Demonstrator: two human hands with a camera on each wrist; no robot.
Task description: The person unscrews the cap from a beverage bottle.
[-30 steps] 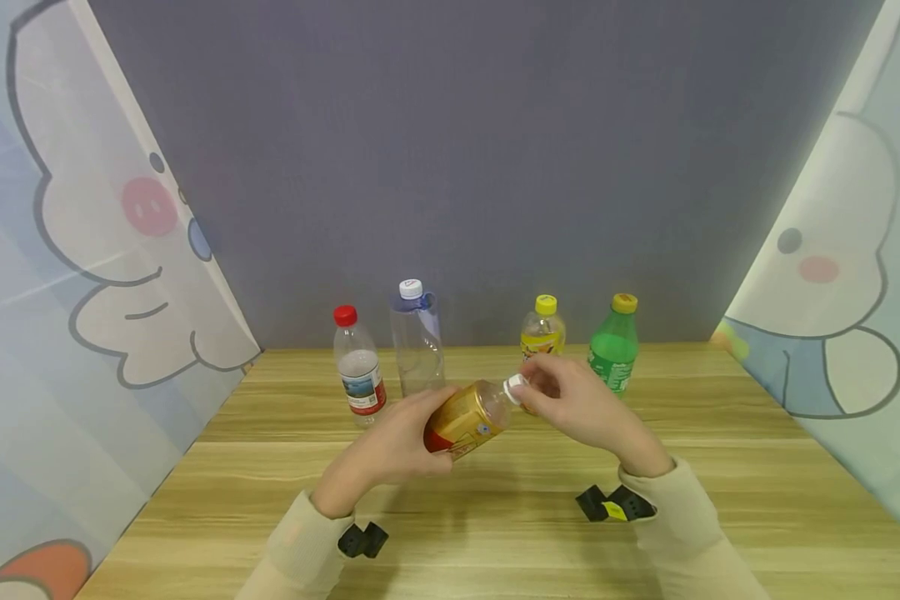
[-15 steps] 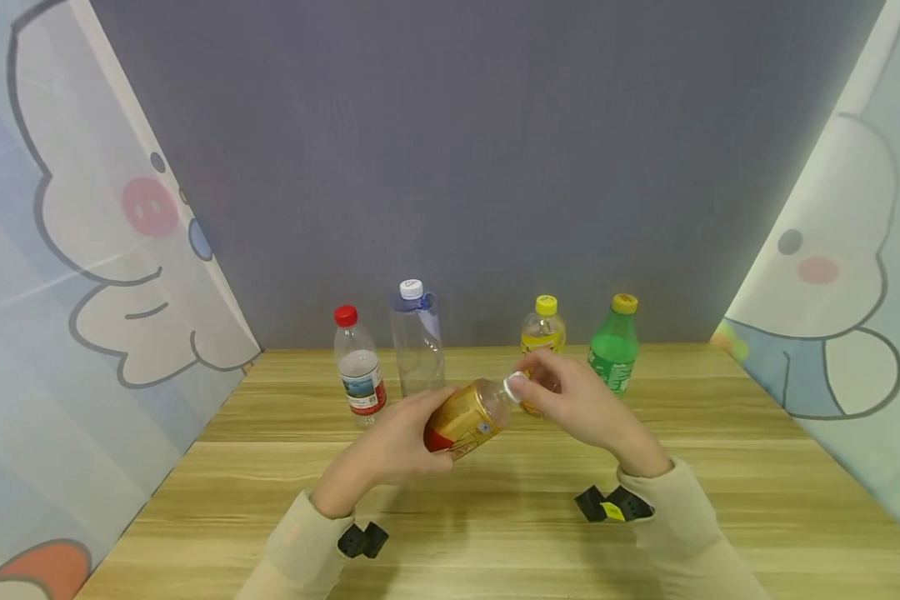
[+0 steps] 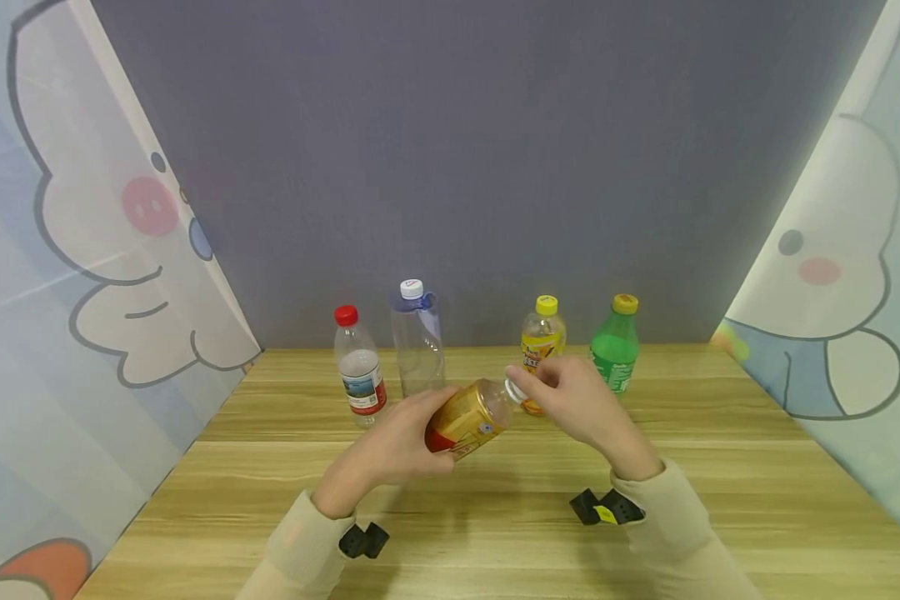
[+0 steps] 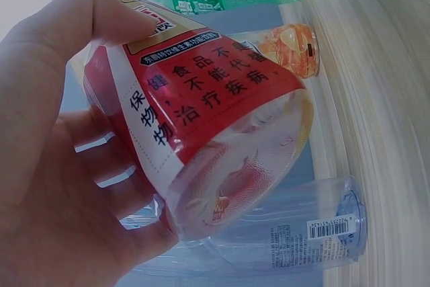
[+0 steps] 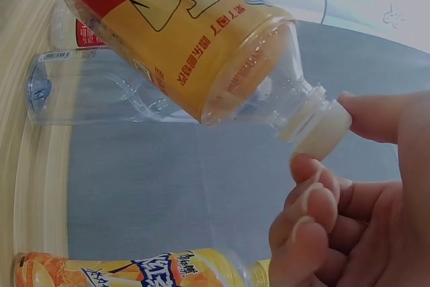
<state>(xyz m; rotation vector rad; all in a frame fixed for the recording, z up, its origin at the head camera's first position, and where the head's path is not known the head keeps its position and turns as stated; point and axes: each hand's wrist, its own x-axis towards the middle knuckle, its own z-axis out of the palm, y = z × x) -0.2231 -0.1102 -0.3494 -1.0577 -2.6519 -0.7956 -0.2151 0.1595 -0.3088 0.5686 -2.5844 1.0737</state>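
Note:
My left hand point(image 3: 390, 446) grips the body of a gold and red drink bottle point(image 3: 468, 418) and holds it tilted above the table, neck up to the right. In the left wrist view the bottle's clear base point(image 4: 242, 166) faces the camera, with fingers and thumb curled round the red label. At the neck, my right hand point(image 3: 577, 404) pinches a white cap point(image 5: 324, 130) between thumb and fingertips. The cap sits at the mouth of the neck; how tightly it is screwed on cannot be told. The remaining right fingers point(image 5: 306, 240) are curled.
Behind the hands stand a red-capped bottle point(image 3: 360, 375), a tall clear bottle point(image 3: 418, 346) with a white cap, a yellow-capped bottle point(image 3: 543, 342) and a green bottle point(image 3: 613, 350). They stand on a wooden table point(image 3: 480, 542) before a grey panel point(image 3: 480, 167).
My right hand has turned and moved slightly left and down, and its fingers have shifted round the white cap. My left hand and the tilted bottle stay almost still.

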